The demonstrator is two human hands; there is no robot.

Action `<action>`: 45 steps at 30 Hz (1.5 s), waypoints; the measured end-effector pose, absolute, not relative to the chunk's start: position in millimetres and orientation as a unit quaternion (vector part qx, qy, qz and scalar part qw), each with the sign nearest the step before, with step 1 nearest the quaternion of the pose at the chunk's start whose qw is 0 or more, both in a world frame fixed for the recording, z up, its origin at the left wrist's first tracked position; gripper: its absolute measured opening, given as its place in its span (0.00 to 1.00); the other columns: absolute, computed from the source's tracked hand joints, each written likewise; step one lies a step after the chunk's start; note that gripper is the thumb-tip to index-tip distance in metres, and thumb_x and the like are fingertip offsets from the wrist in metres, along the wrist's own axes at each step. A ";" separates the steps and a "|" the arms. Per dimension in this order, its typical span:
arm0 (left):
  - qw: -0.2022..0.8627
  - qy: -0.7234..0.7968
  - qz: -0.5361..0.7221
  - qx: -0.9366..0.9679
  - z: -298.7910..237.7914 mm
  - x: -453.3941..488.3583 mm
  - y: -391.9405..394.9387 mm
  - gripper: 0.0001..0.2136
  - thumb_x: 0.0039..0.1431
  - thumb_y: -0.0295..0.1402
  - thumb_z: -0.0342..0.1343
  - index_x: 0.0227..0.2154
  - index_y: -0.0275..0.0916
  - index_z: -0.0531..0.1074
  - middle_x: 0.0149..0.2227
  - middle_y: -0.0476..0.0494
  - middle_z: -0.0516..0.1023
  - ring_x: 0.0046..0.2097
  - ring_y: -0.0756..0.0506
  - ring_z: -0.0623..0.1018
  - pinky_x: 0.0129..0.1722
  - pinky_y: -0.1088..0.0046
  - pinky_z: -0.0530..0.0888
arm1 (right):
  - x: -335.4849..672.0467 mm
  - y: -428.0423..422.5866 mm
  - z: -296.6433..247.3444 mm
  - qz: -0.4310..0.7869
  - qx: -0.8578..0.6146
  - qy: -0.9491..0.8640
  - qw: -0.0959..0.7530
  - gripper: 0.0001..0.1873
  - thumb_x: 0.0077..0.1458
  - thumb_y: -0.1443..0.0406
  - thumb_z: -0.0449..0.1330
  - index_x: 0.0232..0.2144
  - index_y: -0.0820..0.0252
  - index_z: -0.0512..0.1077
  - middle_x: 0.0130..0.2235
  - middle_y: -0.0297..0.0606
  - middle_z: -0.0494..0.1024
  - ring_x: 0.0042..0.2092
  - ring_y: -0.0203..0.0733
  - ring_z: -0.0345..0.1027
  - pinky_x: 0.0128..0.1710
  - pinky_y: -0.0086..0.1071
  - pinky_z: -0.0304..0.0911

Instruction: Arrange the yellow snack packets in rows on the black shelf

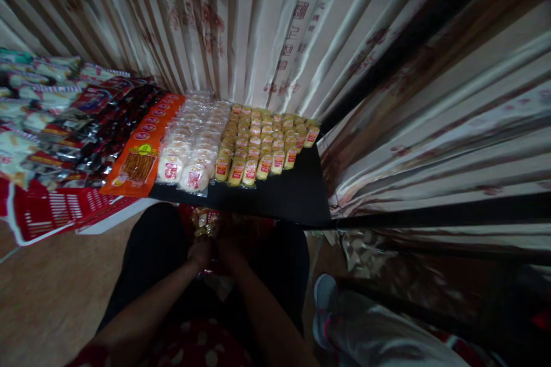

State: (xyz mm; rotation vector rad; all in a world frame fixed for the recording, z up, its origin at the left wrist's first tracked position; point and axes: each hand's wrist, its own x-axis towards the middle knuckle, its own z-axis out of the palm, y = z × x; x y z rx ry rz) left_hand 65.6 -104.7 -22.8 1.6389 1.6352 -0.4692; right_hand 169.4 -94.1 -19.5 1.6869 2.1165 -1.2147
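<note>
Low between my knees, in deep shade beneath the table edge, my left hand [200,251] looks curled, its fingers turned away from view. My right hand [227,250] is close beside it and so dark that its fingers do not show. Just beyond the left hand are several small gold-wrapped packets [205,221], with something red around them. Whether either hand touches these packets is unclear. On the black table [293,195] above stand rows of small yellow packets [250,169]. To their left lie clear-wrapped round white pieces [194,178] with red print.
An orange snack bag [136,163], dark packets [103,117] and white-and-green packets [26,103] cover the table's left side. Below them is a red basket [60,209]. A printed curtain [267,28] hangs behind. Another person's shoe [323,304] and grey trouser leg [379,327] are at lower right.
</note>
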 end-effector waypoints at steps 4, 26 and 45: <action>0.374 0.644 -0.169 0.645 -16.6 63.7 -105.0 0.16 0.51 0.18 0.46 0.41 0.29 0.72 0.41 0.31 0.76 0.43 0.42 0.77 0.43 0.69 0.70 | 176.5 -92.4 -12.6 -0.399 0.574 0.707 0.108 0.17 0.54 0.72 0.49 0.43 0.67 0.72 0.47 0.53 0.74 0.47 0.50 0.69 0.45 0.36 0.60; 0.672 0.497 0.355 0.420 118.3 103.0 -84.6 0.21 0.42 0.43 0.59 0.39 0.37 0.67 0.37 0.44 0.76 0.36 0.47 0.76 0.36 0.73 0.71 | 270.1 -97.4 105.3 -0.535 0.519 0.484 -0.457 0.14 0.47 0.55 0.60 0.32 0.59 0.69 0.33 0.34 0.75 0.36 0.38 0.69 0.38 0.32 0.64; 0.439 0.549 0.324 0.634 139.6 239.9 1.8 0.12 0.52 0.30 0.50 0.41 0.39 0.68 0.34 0.47 0.75 0.31 0.51 0.74 0.35 0.75 0.70 | 332.5 -59.0 108.2 -0.091 0.696 0.574 -0.422 0.24 0.52 0.65 0.55 0.53 0.61 0.62 0.49 0.47 0.70 0.50 0.48 0.61 0.51 0.43 0.58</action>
